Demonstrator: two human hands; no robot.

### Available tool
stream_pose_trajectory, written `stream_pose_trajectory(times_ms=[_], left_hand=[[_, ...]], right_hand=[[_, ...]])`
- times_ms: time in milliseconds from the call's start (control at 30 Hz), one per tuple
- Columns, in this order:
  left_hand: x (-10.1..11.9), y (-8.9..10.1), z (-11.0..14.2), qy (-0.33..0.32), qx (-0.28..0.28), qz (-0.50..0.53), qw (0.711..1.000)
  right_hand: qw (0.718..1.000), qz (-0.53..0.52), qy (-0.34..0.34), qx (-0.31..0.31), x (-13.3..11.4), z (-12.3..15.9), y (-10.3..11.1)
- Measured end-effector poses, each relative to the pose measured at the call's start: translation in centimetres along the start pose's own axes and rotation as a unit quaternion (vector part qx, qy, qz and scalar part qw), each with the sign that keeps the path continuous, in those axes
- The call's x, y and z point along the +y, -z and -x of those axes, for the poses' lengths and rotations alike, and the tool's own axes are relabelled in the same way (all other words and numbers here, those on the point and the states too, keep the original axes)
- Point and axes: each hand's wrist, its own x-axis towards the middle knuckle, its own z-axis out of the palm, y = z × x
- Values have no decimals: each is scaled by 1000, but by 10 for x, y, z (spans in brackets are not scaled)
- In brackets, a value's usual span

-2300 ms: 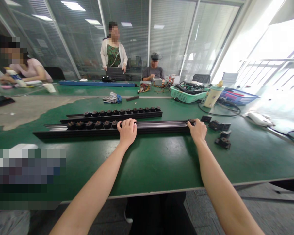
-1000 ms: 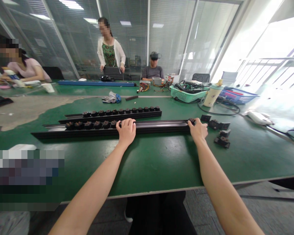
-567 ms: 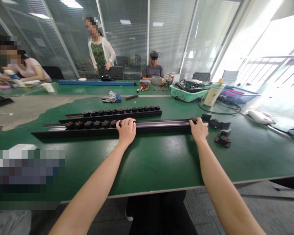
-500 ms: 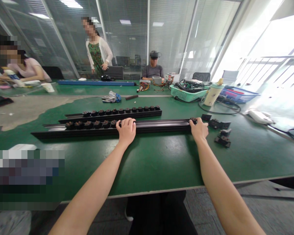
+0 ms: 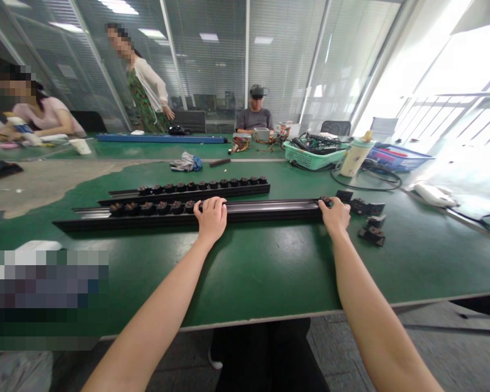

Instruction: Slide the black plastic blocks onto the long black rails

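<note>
A long black rail (image 5: 269,212) with a shiny channel lies across the table before me. Several round black modules (image 5: 162,207) with brownish tops sit in the left part of its channel. My left hand (image 5: 212,218) is wrapped over the rail near its middle, beside the last of these modules. At the rail's right end, my right hand (image 5: 335,216) pinches a small black module (image 5: 324,200), partly hidden by the fingers. Loose black modules (image 5: 372,235) lie on the table to the right of that hand. Behind the rail lies a second rail (image 5: 237,191) filled with similar modules.
A green basket (image 5: 310,159) of cables, a pale yellow bottle (image 5: 356,157) and a blue basket (image 5: 408,158) stand at the back right. Gloves (image 5: 187,162) lie behind the rails. People are across the table (image 5: 269,272); a white device (image 5: 433,194) is at right.
My right hand has shifted slightly right at the rail's end. My left hand stays on the rail. The standing person across the table has moved left and leans over.
</note>
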Motion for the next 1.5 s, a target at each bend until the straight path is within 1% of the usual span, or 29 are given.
stream_pose_trajectory(times_ms=[433, 600, 867, 1200, 1500], left_hand=[[0, 0, -1, 0, 2, 0, 1000], [0, -1, 0, -1, 5, 0, 1000], [0, -1, -1, 1, 2, -1, 1000], [-2, -3, -1, -4, 10, -4, 1000], [-1, -1, 0, -4, 10, -5, 1000]], right_hand=[[999, -27, 12, 24, 7, -6, -8], [999, -40, 5, 29, 9, -9, -10], [997, -68, -2, 45, 12, -13, -13], [989, -125, 1, 75, 14, -14, -22], [992, -116, -22, 51, 10, -20, -24]])
